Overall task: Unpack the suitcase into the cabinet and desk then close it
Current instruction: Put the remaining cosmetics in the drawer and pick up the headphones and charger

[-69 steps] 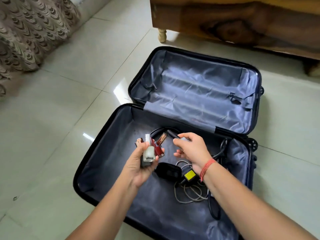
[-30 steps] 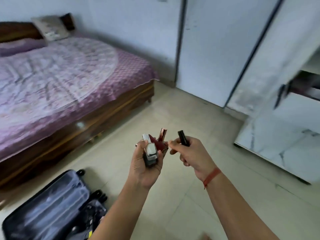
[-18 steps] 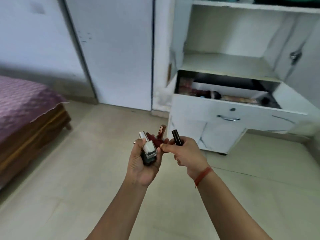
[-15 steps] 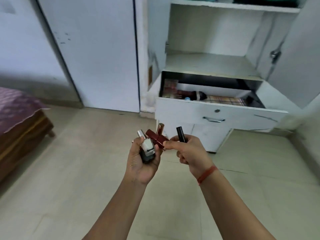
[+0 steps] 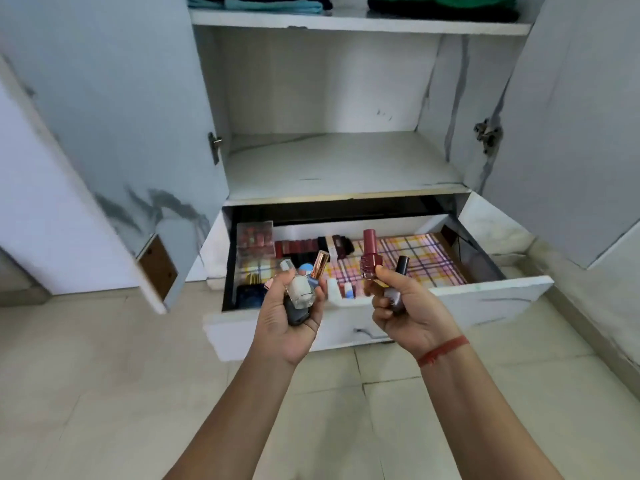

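At 6 o'clock in my view, the left hand (image 5: 287, 317) grips a pale nail-polish bottle (image 5: 300, 289) and a rose-gold-capped bottle (image 5: 320, 265). At its 3 o'clock, the right hand (image 5: 405, 313) pinches a maroon bottle (image 5: 371, 258) upright and curls round a dark-capped bottle (image 5: 398, 285). Beyond both hands the drawer (image 5: 485, 296) stands open with cosmetics (image 5: 298, 245) at its 9 o'clock side, and at 12 o'clock I see the cabinet (image 5: 339, 164), doors open, with folded clothes (image 5: 273, 3) on its top shelf.
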